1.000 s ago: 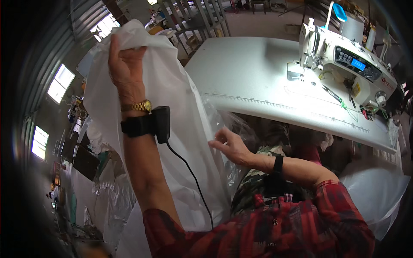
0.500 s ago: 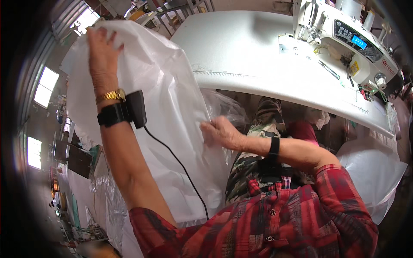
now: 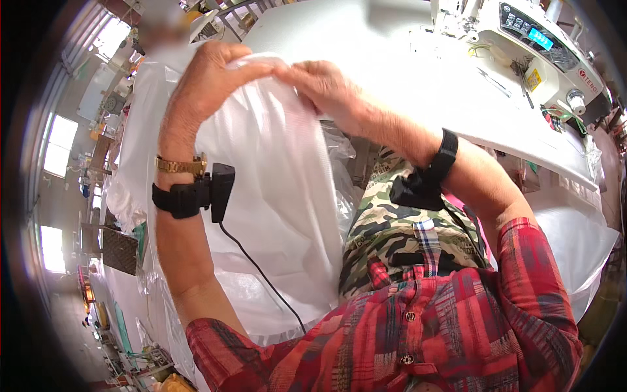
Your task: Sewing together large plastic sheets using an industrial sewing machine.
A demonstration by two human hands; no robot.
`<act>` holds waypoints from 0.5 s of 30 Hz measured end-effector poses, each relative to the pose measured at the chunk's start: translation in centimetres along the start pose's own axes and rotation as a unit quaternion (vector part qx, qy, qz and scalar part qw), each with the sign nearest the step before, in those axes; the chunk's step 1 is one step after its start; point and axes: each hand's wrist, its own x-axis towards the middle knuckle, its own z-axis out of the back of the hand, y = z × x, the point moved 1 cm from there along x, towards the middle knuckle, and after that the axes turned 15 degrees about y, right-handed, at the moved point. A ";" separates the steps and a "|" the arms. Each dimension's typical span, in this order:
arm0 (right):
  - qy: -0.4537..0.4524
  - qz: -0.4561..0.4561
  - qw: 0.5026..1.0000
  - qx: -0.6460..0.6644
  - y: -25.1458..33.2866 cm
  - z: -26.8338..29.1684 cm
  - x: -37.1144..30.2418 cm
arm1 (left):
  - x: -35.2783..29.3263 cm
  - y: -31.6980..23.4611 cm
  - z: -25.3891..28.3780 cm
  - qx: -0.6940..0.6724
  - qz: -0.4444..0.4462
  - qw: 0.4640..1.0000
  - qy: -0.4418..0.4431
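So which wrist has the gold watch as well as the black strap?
The left wrist: a gold watch sits just above its black strap with a wired box. The right wrist has only a black strap.

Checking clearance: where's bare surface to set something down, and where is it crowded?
Bare patch: the white table between both hands and the sewing machine. Crowded: around the machine's base, with thread and small bits. The left hand and right hand hold up the white fabric, which fills the lap side.
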 end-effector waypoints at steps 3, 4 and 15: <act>0.059 -0.050 0.995 0.057 -4.2 -1.5 -1.8 | 1.0 1.2 1.8 0.046 0.013 0.999 -0.016; 0.078 -0.052 0.990 0.107 -5.2 -2.6 -3.0 | 1.3 1.8 2.2 0.033 0.031 0.998 -0.031; 0.056 0.000 0.998 -0.005 -4.8 -2.0 -5.6 | 2.6 3.8 1.5 0.276 -0.052 0.928 -0.246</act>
